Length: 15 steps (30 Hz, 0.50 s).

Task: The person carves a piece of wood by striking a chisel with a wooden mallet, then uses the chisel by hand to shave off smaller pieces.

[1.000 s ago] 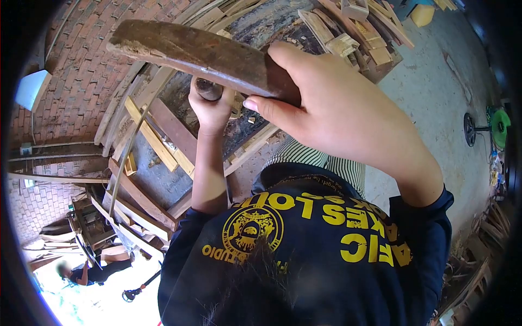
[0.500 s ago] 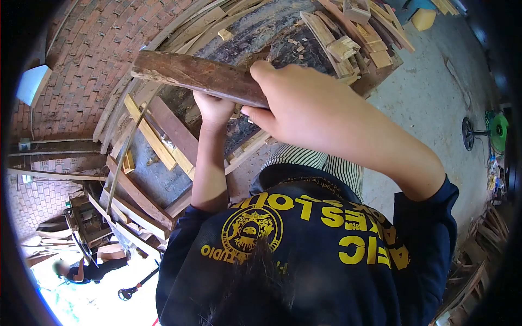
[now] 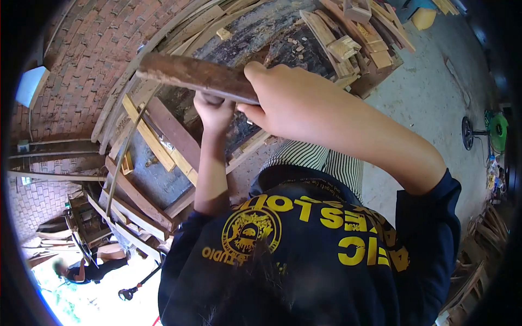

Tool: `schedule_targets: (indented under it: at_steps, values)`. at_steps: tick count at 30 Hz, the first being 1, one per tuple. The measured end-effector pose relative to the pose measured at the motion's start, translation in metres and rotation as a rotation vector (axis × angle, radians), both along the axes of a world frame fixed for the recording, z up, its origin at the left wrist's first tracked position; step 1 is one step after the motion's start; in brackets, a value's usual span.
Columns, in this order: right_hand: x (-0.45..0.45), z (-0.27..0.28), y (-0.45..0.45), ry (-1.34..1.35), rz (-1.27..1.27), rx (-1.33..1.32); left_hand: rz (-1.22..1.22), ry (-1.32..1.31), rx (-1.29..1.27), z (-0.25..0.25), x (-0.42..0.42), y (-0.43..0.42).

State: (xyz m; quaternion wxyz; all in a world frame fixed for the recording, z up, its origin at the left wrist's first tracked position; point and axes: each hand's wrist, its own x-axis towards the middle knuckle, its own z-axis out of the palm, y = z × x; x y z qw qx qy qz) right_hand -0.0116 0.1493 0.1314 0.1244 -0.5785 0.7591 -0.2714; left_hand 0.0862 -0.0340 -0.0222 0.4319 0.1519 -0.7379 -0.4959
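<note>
A dark brown wooden board [image 3: 196, 73] with a rough, pale-streaked edge is held up above the workbench, tilted slightly down to the right. My right hand [image 3: 277, 98] is closed round its near right end, thumb below and fingers over the top. Beneath the board is my left hand [image 3: 213, 115], its fingers curled in. Something dark shows at those fingers, but the board hides most of it, so I cannot tell what it is.
Below lies a dark, worn workbench [image 3: 261, 33] with wood scraps. Wooden boards [image 3: 375, 43] are piled at its far right, and planks [image 3: 144, 133] lie at left. A brick wall [image 3: 92, 60] stands beyond. A green fan [image 3: 497, 126] is at far right; another person [image 3: 81, 270] is at lower left.
The board has shifted slightly right and down with my right hand. My left hand has turned a little, and more of the dark thing at its fingers now shows.
</note>
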Motion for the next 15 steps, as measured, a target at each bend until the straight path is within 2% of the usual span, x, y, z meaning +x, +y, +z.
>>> schedule_targets:
  at_steps: [5, 7, 8, 10, 12, 13, 14, 15]
  values:
    - [-0.001, 0.016, 0.003, -0.013, 0.006, 0.018, 0.016, 0.064, 0.050, 0.004, 0.003, 0.006]
    - [-0.001, 0.024, 0.009, -0.051, -0.002, -0.154, 0.059, 0.097, 0.056, 0.011, 0.006, 0.006]
    - [-0.002, 0.028, 0.012, -0.051, -0.002, -0.158, 0.079, 0.111, 0.083, 0.017, 0.011, 0.007]
    - [-0.004, 0.033, 0.020, 0.039, -0.084, -0.297, 0.113, 0.280, 0.380, 0.064, 0.017, 0.030]
    - [-0.008, 0.037, 0.030, 0.026, -0.102, -0.303, 0.215, -0.003, 0.314, 0.083, 0.034, 0.015]
    - [-0.010, 0.038, 0.035, 0.021, -0.116, -0.316, 0.313, -0.234, 0.226, 0.098, 0.039, 0.013]
    - [-0.009, 0.040, 0.041, 0.020, -0.110, -0.314, 0.319, -0.233, 0.229, 0.095, 0.043, 0.006]
    - [-0.007, 0.041, 0.046, -0.112, -0.150, -0.238, 0.320, -0.497, 0.107, 0.089, 0.045, -0.005]
